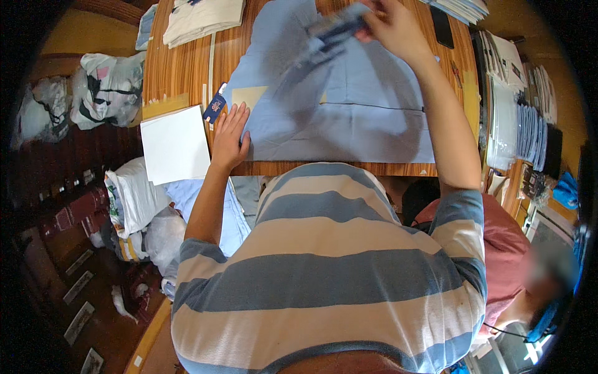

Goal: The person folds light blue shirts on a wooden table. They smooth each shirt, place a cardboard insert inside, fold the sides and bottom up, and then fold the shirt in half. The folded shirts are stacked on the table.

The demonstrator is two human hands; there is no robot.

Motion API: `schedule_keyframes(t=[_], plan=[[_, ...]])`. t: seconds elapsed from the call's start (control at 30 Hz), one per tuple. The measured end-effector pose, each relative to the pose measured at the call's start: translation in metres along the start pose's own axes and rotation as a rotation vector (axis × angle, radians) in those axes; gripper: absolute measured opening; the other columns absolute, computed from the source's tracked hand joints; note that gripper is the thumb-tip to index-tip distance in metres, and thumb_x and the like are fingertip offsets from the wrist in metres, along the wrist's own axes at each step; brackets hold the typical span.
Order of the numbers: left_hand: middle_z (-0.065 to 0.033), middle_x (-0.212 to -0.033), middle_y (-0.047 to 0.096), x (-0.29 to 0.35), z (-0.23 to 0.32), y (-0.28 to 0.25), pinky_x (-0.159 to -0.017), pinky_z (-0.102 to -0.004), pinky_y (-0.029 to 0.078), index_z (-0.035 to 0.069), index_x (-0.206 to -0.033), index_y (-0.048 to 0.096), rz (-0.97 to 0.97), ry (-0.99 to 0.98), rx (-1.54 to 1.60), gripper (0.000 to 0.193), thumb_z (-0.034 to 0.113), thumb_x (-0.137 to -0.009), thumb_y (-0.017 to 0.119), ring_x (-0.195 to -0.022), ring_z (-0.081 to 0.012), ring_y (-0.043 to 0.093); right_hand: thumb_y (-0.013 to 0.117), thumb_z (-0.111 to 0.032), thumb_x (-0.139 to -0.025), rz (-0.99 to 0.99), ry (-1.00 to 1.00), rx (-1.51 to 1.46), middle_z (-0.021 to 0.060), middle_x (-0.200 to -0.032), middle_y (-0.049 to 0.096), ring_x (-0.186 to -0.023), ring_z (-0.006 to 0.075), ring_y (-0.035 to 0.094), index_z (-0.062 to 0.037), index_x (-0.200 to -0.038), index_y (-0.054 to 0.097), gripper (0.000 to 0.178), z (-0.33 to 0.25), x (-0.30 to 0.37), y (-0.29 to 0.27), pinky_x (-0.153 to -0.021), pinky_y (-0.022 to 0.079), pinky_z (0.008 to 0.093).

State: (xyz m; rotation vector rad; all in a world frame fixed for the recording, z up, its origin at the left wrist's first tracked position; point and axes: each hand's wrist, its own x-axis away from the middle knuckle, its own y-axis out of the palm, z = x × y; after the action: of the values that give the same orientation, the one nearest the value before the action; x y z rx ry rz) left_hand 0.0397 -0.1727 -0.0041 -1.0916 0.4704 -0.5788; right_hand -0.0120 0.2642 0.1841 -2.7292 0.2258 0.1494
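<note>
The light-blue cloth (374, 137) lies spread on the worktop (168, 75) at the upper centre of the frame, probably so its whole face stays within reach. At its left edge, the left hand (230, 137) lies flat, fingers extended and gripping nothing, seemingly to steady it. The right hand (387, 26), near the top, pinches a blurred blue piece (336, 31); whether this joins the cloth is unclear. White sheets (175, 146) sit at left, perhaps for easy reach.

Pale blue cloth (374, 137), brown-streaked table (177, 75)
</note>
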Motion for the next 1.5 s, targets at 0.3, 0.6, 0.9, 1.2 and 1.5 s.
schedule_keyframes(t=[0.3,0.6,0.9,1.2,1.5], plan=[[-0.0098,-0.17,0.038,-0.001,0.005,-0.011,-0.129,-0.0521,0.023,0.011,-0.16,0.043,-0.075,-0.011,0.002,0.096,0.015,-0.073,0.082,-0.158,-0.0327,0.031,0.047,0.005,-0.104,-0.014,0.499,-0.373,0.0094,-0.128,0.066,-0.101,0.0214,0.073,-0.0032,-0.136,0.059,0.035,0.147,0.192,-0.094,-0.09,0.064,0.0345],[-0.0115,-0.172,0.032,-0.004,0.009,-0.016,-0.129,-0.0547,0.021,0.014,-0.162,0.039,-0.126,0.007,-0.045,0.116,0.02,-0.06,0.093,-0.16,-0.0348,0.026,0.065,-0.037,-0.105,0.349,0.805,-0.719,0.0178,-0.108,0.072,-0.086,0.0261,0.077,0.0017,-0.139,0.05,0.054,0.161,0.21,-0.045,-0.071,0.065,0.0341],[-0.0093,-0.172,0.033,0.001,0.006,-0.011,-0.129,-0.0545,0.022,0.017,-0.16,0.044,-0.094,0.006,-0.032,0.1,0.015,-0.068,0.084,-0.159,-0.0346,0.028,0.089,-0.042,-0.078,-0.138,0.311,0.863,0.0203,-0.125,0.068,-0.108,0.031,0.07,-0.0031,-0.131,0.065,0.07,0.122,0.135,-0.024,-0.091,0.058,0.0413],[-0.0067,-0.167,0.043,-0.002,0.0,-0.006,-0.128,-0.0534,0.025,0.018,-0.154,0.055,0.015,0.007,0.054,0.072,0.019,-0.083,0.07,-0.156,-0.0313,0.036,0.089,-0.031,-0.072,-0.793,-0.41,0.952,0.0175,-0.132,0.065,-0.13,0.0356,0.059,-0.0074,-0.136,0.062,0.073,0.144,0.094,-0.043,-0.117,0.043,0.0449],[-0.006,-0.165,0.046,-0.001,-0.002,-0.003,-0.127,-0.052,0.027,0.018,-0.152,0.057,0.018,-0.02,0.003,0.059,0.022,-0.093,0.066,-0.155,-0.0309,0.038,0.075,-0.041,-0.094,-0.793,-0.238,0.723,0.0229,-0.125,0.07,-0.119,0.0451,0.064,0.0011,-0.124,0.068,0.052,0.116,-0.029,-0.025,-0.102,0.052,0.0514]])
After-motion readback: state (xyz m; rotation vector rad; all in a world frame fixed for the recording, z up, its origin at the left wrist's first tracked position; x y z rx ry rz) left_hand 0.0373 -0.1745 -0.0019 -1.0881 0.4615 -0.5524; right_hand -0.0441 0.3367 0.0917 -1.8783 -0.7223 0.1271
